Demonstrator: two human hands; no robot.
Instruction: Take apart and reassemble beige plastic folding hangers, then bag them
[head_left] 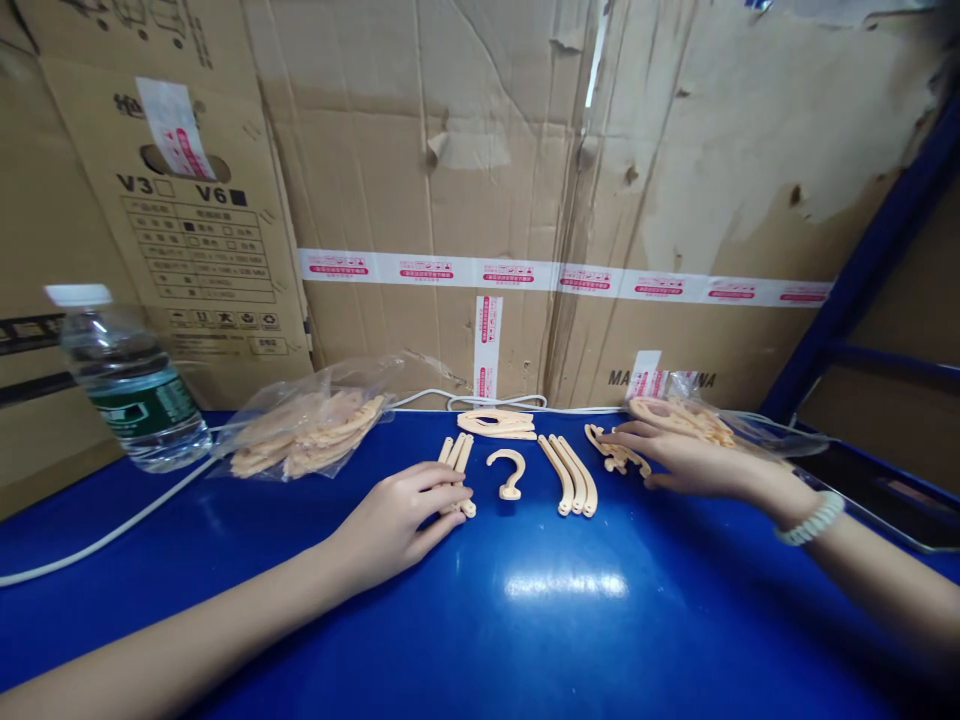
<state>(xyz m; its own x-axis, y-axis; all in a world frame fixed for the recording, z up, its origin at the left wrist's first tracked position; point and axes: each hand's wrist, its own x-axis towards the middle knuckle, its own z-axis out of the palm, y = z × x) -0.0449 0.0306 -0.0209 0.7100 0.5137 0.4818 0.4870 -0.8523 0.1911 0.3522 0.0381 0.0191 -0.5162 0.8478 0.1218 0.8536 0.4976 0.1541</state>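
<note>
My left hand (420, 510) is over a group of slim beige hanger arms (454, 455), with its thumb and fingers closing round the near end of them. My right hand (682, 455) reaches over a small heap of beige hanger hooks (616, 460), its fingers stretched out and the thumb apart. Between the hands a single beige hook (510, 475) lies by itself on the blue table (525, 640). Right of it are three curved hanger arms (574, 480), side by side. Flat beige pieces (496, 424) are stacked behind the hook.
At the left, a water bottle (142, 390) stands beside a clear bag of beige parts (307, 430). Another bag of parts (690, 415) lies behind my right hand. A white cable (112, 560) runs along the back. Cardboard boxes (420, 190) wall off the rear; a dark phone-like slab (892, 495) lies far right.
</note>
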